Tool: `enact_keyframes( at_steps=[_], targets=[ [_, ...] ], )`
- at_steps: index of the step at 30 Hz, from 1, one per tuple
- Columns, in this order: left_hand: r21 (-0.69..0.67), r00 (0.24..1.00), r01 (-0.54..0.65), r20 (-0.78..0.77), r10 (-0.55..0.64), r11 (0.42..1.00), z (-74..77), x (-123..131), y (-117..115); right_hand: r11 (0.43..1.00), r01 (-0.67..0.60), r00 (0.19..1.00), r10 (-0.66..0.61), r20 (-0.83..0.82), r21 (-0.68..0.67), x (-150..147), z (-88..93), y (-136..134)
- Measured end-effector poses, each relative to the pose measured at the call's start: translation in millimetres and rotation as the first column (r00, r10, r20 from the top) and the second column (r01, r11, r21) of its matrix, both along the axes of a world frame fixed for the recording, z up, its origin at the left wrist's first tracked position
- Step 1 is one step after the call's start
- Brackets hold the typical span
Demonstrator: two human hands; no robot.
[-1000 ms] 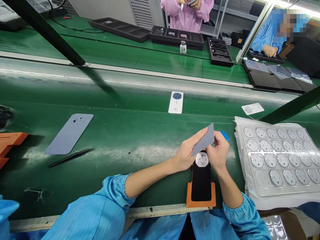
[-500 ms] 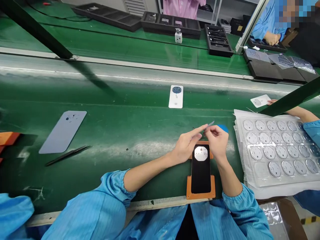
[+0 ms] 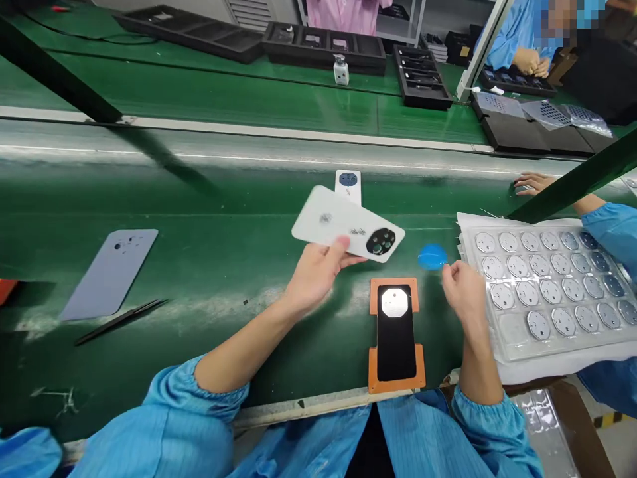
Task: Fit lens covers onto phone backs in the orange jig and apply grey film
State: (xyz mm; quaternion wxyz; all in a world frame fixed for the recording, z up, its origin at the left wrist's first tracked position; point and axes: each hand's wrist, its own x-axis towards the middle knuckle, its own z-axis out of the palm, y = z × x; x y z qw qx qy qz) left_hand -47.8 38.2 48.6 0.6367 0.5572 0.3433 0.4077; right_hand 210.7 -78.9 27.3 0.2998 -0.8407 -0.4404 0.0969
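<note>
My left hand [image 3: 318,272] grips a white phone back cover [image 3: 333,222] by its lower edge, with the thumb on its face. The cover tilts above the bench, its black camera area [image 3: 381,241] at the right end. My right hand [image 3: 462,289] is closed, pinching the edge of a round blue film [image 3: 431,257]. Between and below my hands lies an orange fixture [image 3: 397,386] holding a black phone-shaped plate [image 3: 397,348] with a silvery disc [image 3: 395,303] at its top. Another white cover [image 3: 348,189] lies behind the held one, partly hidden.
A clear tray [image 3: 512,328] of silvery discs lies right. Left are a grey-blue cover [image 3: 112,275] and black tweezers [image 3: 119,322]. A co-worker's hand [image 3: 535,182] rests behind a green post [image 3: 572,174]. Black trays [image 3: 326,56] and a small bottle [image 3: 341,70] stand across the bench.
My hands have moved apart. The cover, edge-on between them before, is now in my left hand, face showing. My right hand has moved right with the blue film. The co-worker's white cover has left that hand.
</note>
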Motion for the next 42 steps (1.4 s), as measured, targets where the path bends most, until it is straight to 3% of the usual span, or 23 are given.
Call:
enact_keyframes(
  at_steps=[1,2,3,5,7,9,11,15,21,24,28,31,35,39,42],
  targets=[
    [0.154,0.992,0.087,-0.104,-0.071,0.984,0.2,-4,-11,0.995,-0.074,0.997,0.072,0.031,0.060,-7,7.5,-10],
    [0.319,0.966,0.200,-0.220,-0.133,0.926,-0.7,-9,-22,0.976,-0.178,0.983,0.172,0.056,0.124,-15,14.3,-20],
    [0.477,0.928,0.316,-0.333,-0.164,0.820,-3.0,-12,-34,0.936,-0.303,0.953,0.292,0.084,0.181,-21,19.7,-29],
    [0.705,0.859,0.482,-0.496,-0.124,0.520,-11.5,-15,-54,0.794,-0.568,0.822,0.534,0.201,0.217,-32,23.8,-46],
    [0.806,0.838,0.521,-0.545,0.010,0.281,-24.4,-14,-69,0.641,-0.751,0.650,0.675,0.350,0.159,-37,18.2,-57],
    [0.837,0.832,0.524,-0.543,0.115,0.159,-38.3,-10,-77,0.561,-0.822,0.539,0.710,0.454,0.097,-38,6.6,-61],
    [0.847,0.830,0.520,-0.532,0.166,0.114,-49.2,-6,-80,0.540,-0.840,0.488,0.713,0.504,0.050,-36,-4.9,-62],
    [0.862,0.839,0.502,-0.505,0.203,0.067,-56.2,-2,-79,0.533,-0.846,0.450,0.716,0.534,-0.001,-30,-13.5,-59],
    [0.846,0.816,0.528,-0.531,0.230,0.079,-56.9,-5,-76,0.511,-0.858,0.422,0.760,0.495,-0.053,-24,-12.7,-57],
    [0.811,0.778,0.567,-0.584,0.230,0.139,-60.8,-6,-73,0.513,-0.850,0.394,0.771,0.501,-0.120,-25,-16.0,-54],
    [0.700,0.675,0.671,-0.713,0.191,0.243,-64.3,-2,-76,0.505,-0.818,0.364,0.825,0.432,-0.276,-31,-18.7,-48],
    [0.654,0.625,0.707,-0.756,0.195,0.269,-65.0,1,-82,0.471,-0.812,0.335,0.860,0.386,-0.345,-35,-18.1,-45],
    [0.640,0.618,0.718,-0.767,0.172,0.273,-64.8,3,-85,0.446,-0.828,0.319,0.873,0.368,-0.341,-36,-17.2,-42],
    [0.641,0.637,0.691,-0.758,0.136,0.336,-66.9,1,-87,0.441,-0.839,0.328,0.877,0.351,-0.318,-33,-17.1,-45],
    [0.678,0.668,0.638,-0.723,0.175,0.366,-70.5,-3,-95,0.455,-0.830,0.341,0.872,0.350,-0.324,-31,-15.6,-55]
  ],
)
